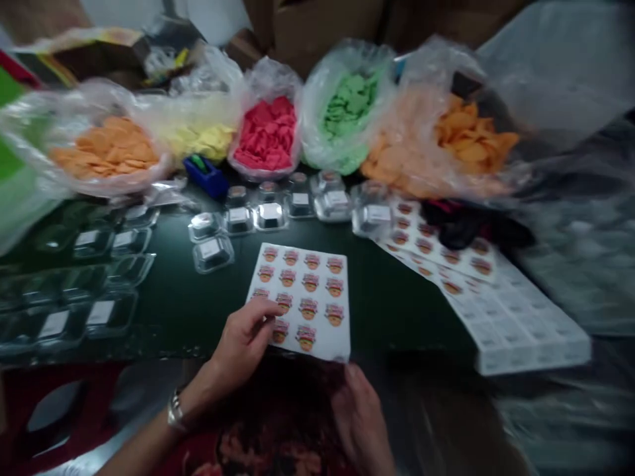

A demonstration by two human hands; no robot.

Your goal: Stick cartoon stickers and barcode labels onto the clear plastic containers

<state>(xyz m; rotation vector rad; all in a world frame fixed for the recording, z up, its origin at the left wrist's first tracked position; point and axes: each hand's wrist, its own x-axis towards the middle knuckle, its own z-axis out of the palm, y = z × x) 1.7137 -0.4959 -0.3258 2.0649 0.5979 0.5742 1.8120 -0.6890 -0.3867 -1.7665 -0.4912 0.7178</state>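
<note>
A white sheet of round, burger-like printed stickers (321, 317) lies at the front of the dark green table, with a blank spot at its lower right. My left hand (245, 337), a silver bracelet on its wrist, is at the sheet's lower left edge. Its fingers are curled, with index finger and thumb closed at that edge. Just below the sheet's lower right corner is my right hand (362, 416), blurred by motion; what its fingers hold, if anything, cannot be made out. Beyond the sheet, an open clear plastic box (212, 254) with a white label stands on the table.
Several clear boxes (270, 215) line the middle; more labelled boxes (102, 314) stand left. Behind them are bags of orange (112, 149), yellow, red (268, 135) and green pieces (351, 102), and a blue tape dispenser (206, 177). More sticker and label sheets (530, 330) overlap at right.
</note>
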